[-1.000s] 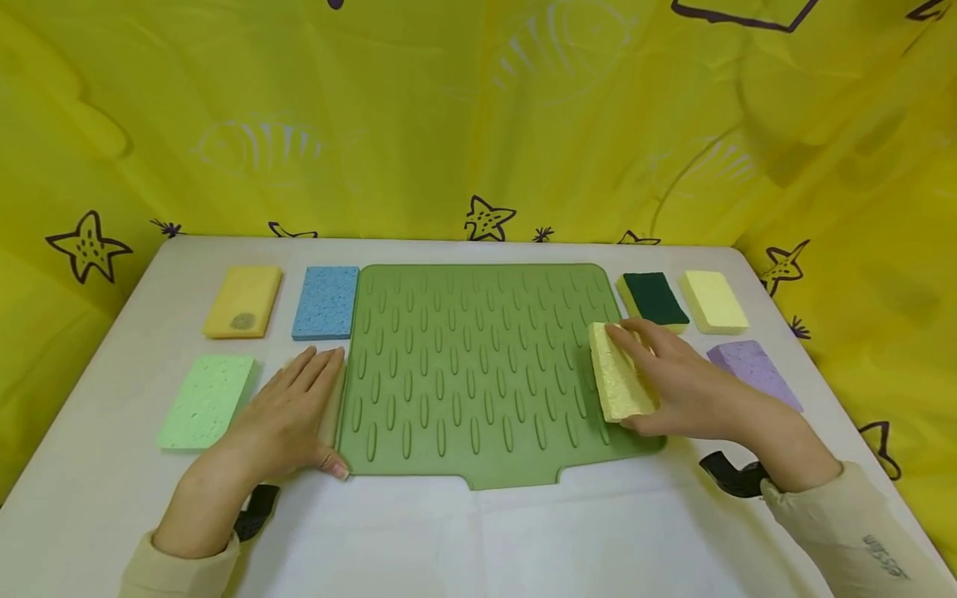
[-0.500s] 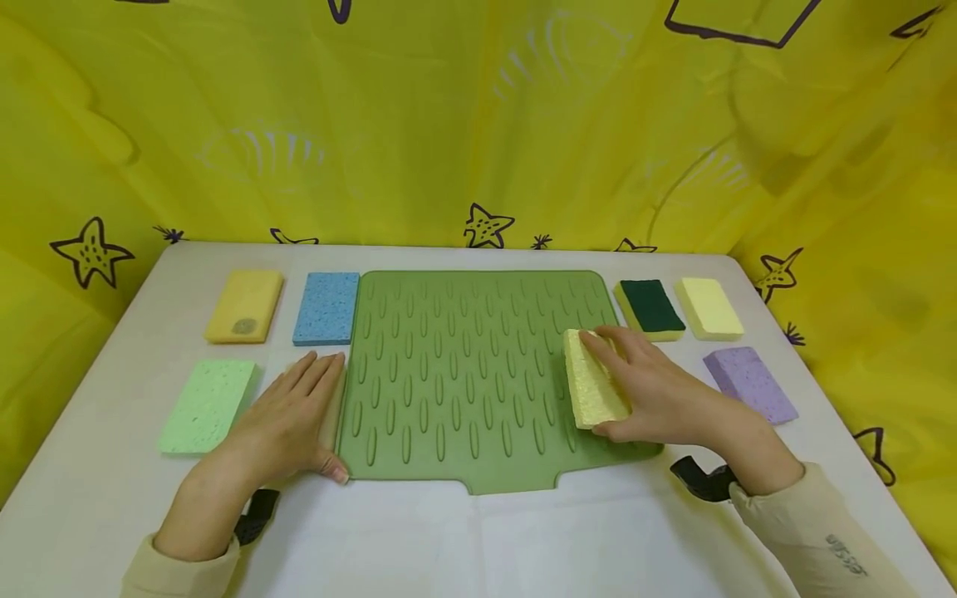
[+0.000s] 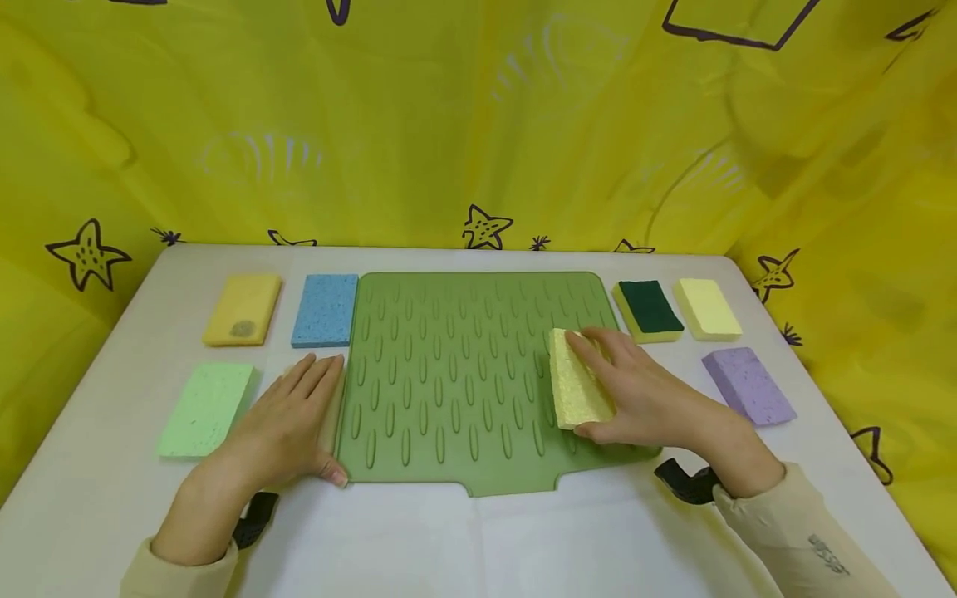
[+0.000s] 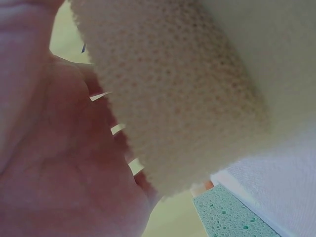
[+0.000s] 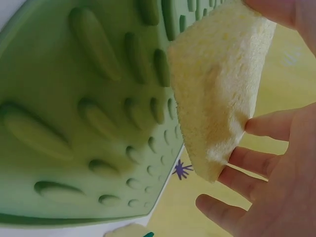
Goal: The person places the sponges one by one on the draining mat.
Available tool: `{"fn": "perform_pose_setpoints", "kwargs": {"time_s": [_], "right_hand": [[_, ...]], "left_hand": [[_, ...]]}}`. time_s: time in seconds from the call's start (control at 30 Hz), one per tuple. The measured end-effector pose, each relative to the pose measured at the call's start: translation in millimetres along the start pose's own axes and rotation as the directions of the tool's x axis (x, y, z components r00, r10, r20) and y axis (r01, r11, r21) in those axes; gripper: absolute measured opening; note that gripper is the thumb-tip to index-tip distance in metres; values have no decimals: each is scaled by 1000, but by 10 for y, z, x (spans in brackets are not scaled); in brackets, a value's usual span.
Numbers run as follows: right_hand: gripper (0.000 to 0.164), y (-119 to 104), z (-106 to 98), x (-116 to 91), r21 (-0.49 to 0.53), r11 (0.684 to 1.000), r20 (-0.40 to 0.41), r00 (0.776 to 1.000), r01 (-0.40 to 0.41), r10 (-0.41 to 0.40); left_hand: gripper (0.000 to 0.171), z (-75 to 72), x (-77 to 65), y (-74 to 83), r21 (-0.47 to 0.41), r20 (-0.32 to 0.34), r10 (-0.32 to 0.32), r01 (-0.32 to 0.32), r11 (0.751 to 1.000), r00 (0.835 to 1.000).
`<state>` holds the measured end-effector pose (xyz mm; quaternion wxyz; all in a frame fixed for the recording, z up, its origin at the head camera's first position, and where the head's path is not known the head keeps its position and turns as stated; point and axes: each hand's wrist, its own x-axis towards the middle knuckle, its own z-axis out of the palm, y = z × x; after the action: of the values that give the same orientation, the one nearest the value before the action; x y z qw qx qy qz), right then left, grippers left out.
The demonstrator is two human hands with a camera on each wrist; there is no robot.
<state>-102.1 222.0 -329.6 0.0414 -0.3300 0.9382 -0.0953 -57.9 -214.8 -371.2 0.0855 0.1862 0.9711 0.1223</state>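
While the left grip (image 3: 287, 419) lies straight-fingered by the mat (image 3: 461, 375), perhaps steadying it, the right grip (image 3: 637, 394) holds a sponge (image 3: 576, 386) over it.

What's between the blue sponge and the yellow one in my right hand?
Just a bare stretch of the green ridged mat, as the head view shows.

We see yellow patterned fabric (image 3: 404, 100) walling in white surface (image 3: 404, 540) behind and along both sides. Dark-outlined starfish (image 3: 90, 255) low at left; spiky little motif (image 3: 540, 242) low at back. Paler striped fish (image 3: 272, 158) higher up. Dark angular outline (image 3: 721, 35) near top right. We note soft folds in fabric, faint crease down surface's front, diffuse light.
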Motion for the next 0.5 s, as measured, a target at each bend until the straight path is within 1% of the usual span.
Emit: {"fn": "perform_pose_setpoints", "kwargs": {"time_s": [0.13,0.27,0.5], "right_hand": [[109,-52,-12,40,-1,1000,1,1000,7,-7],[109,-121,-8,111,6,1000,8,1000,24,-24],[110,-258,1,208,22,1000,34,999,18,-18]], "left_hand": [[145,-15,11,0,-1,13,-5,5,1000,1000],[145,-20,4,-11,9,4,6,-6,1000,1000],[145,-6,-5,-2,3,8,10,-11,1000,1000]]}}
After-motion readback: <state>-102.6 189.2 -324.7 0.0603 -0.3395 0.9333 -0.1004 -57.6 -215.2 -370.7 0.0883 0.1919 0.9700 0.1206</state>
